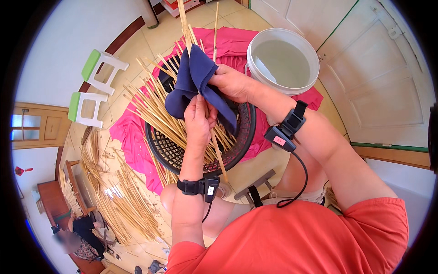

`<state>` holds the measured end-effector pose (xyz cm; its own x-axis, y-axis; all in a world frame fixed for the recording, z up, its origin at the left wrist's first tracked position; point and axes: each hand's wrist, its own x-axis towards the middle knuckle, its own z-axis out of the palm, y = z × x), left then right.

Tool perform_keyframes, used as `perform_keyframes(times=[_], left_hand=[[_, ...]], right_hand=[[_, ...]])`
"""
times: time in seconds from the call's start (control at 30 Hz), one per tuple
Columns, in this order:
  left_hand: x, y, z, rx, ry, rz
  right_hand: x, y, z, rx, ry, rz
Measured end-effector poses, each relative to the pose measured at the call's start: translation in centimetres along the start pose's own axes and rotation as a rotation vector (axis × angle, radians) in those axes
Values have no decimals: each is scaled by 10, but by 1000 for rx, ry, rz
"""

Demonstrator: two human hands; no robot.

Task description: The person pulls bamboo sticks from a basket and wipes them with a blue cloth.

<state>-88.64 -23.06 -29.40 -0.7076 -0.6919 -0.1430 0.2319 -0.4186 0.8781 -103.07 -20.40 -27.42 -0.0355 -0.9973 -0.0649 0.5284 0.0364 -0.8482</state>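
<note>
My left hand (pixel 197 119) is closed around a pale peeled stick (pixel 218 153), its thumb and fingers pressed together just below a dark blue cloth (pixel 194 73). The stick's lower end slants down past my wrist. On the right, my right hand (pixel 228 83) grips the cloth's edge, with its fingertips partly covered by the folds. The cloth drapes over the upper part of the stick, hiding that stretch. Beneath both hands stands a black mesh basket (pixel 157 145), and many similar sticks (pixel 153 109) lie across it, fanned toward the far left.
Pink fabric (pixel 127 148) spreads under the basket. A white bucket of water (pixel 315 68) stands at the far right, by a white door (pixel 388 77). More sticks (pixel 132 196) cover the floor at left. Two green-topped stools (pixel 93 109) line the wall; another person (pixel 86 237) sits lower left.
</note>
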Motion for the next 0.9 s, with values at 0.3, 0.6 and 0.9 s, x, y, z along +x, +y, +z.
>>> perform_keyframes(times=[0.3, 0.6, 0.9], left_hand=[[-5, -4, -4, -70, 23, -24], [-2, -29, 4, 365, 115, 146], [-4, -25, 8, 316, -46, -22]], right_hand=[[4, 0, -2, 71, -76, -14], [17, -11, 2, -28, 264, -151], [19, -32, -15, 88, 406, -294]])
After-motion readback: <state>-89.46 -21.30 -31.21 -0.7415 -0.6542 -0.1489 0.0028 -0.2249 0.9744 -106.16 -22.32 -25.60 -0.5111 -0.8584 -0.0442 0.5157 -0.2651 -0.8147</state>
